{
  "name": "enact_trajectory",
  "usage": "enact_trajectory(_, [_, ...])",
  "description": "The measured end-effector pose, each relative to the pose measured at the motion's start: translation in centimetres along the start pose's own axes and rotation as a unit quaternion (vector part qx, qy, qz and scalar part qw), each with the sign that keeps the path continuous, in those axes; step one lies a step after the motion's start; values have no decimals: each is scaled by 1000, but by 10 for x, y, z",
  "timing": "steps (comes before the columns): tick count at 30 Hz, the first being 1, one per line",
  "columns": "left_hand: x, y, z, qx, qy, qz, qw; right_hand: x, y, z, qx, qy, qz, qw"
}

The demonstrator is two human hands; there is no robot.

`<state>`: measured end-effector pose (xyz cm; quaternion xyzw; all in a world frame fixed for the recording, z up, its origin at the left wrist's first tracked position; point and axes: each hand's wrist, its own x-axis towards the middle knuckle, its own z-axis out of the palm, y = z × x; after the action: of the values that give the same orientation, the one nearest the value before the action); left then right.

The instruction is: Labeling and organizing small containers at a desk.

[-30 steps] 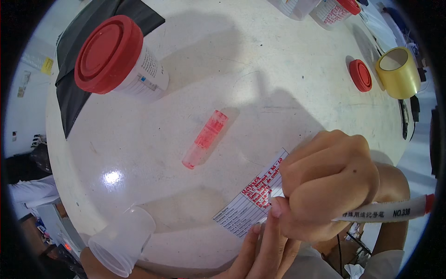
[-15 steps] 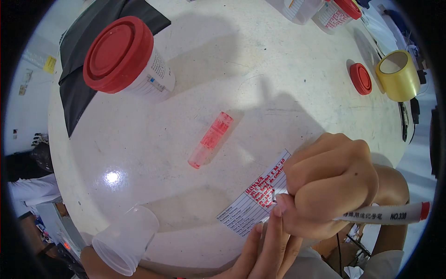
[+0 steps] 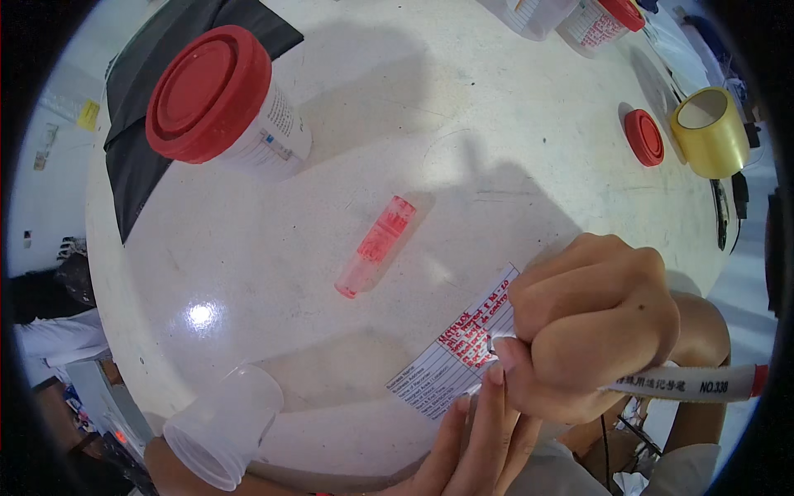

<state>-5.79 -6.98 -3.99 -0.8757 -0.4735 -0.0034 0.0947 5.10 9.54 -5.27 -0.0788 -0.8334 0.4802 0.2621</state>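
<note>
My right hand (image 3: 595, 318) is curled tightly around a white marker pen (image 3: 695, 384) with a red end. Its tip side is at a white printed label (image 3: 426, 382) with ruled lines, partly filled with red handwriting. The right fingers hide part of the label. My left hand (image 3: 475, 450) rests with fingers stretched out at the label's near edge, touching it beside the right thumb. Beyond the label lies a translucent pink cylinder (image 3: 376, 248), which looks like a pen cap, smudged with red.
A white jar (image 3: 269, 136) with a red lid (image 3: 203, 95) stands at far left by black sheeting (image 3: 128, 157). A clear plastic cup (image 3: 219, 430) is near my left forearm. Far right has a small red lid (image 3: 644, 138), yellow tape roll (image 3: 710, 136) and another labelled jar (image 3: 594, 31).
My right hand has shifted slightly right with the marker, and a little more red writing shows on the label. The left hand stays nearly in place.
</note>
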Motion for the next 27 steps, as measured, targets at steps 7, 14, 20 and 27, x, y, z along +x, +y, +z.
enact_trajectory(7, [0, 1, 7, -12, 13, 1, 1000, 1, 1, -14, 32, -22, 5, 999])
enact_trajectory(14, [-2, 7, 4, -5, 27, -39, 999, -5, 0, -14, 181, -60, 17, 982])
enact_trajectory(20, [-1, 3, -3, 6, 20, -62, 998, -3, -10, -23, 153, -98, 174, 968])
enact_trajectory(27, [0, 8, 3, -25, 36, -91, 995, -6, -2, -22, 116, -79, 165, 976])
